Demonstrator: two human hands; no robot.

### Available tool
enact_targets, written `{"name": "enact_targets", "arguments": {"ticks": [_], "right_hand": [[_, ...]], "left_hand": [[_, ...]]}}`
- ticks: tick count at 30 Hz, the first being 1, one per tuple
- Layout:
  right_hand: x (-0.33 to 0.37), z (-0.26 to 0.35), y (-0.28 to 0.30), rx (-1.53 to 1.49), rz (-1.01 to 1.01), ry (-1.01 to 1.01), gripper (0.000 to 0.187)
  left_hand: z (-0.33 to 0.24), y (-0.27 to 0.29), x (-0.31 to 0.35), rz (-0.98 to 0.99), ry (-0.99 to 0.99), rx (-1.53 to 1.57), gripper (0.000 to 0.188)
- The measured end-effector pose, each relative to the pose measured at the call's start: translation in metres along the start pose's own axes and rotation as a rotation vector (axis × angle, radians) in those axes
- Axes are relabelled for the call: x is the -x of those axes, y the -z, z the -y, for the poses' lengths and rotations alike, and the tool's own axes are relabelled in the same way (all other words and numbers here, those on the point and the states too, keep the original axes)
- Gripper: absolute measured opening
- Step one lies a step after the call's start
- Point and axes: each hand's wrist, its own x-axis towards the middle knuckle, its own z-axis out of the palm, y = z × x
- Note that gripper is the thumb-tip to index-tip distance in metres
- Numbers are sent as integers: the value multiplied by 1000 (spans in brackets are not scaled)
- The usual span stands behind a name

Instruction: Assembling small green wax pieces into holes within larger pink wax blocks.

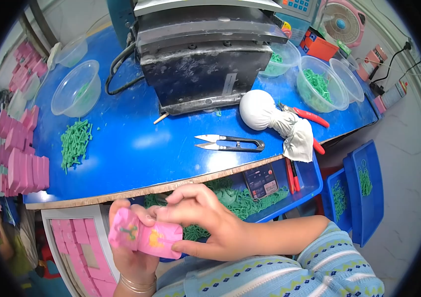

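A glossy blue table (161, 173) with a worn wooden edge carries a scuffed dark metal machine (205, 74) at its middle. Below that edge on the right stands a blue plastic tray (314, 185) partly filled with green pieces, and a stack of thick pink blocks (27, 173) rises at the left. A translucent plastic bowl (67, 91) on the left has a little green inside; another translucent bowl (314, 103) on the right holds much more.

In front of the table, the left hand (136, 262) has its fingers wrapped around a soft pink two-part block (173, 231), opened out with its inner faces up. The right hand (215, 225) rests its thumb on the right half while its fingers arch over the upper edge; whether they grip it, I cannot tell. Black-handled snips (237, 143) and a heap of slim green pieces (76, 146) lie on the table. The smallest things are a green patch (130, 231) and a yellow patch (156, 238) in the open block.

Judging by these, many pieces are done, but this block's contents are not yet out.
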Motion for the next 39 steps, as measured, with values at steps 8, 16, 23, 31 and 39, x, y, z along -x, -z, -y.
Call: {"name": "enact_targets", "arguments": {"ticks": [8,16,23,31,39], "right_hand": [[9,6,-4,313,223,245,21],[-5,6,7,146,118,96,16],[-21,2,7,314,207,-51,28],[-24,1,9,160,295,-121,18],[-25,6,10,158,275,-115,23]], "left_hand": [[7,-1,3,-390,384,510,67],[7,9,9,-324,577,382,62],[9,8,14,-223,593,275,56],[9,10,15,-186,593,64,35],[2,8,10,-209,432,60,19]]}}
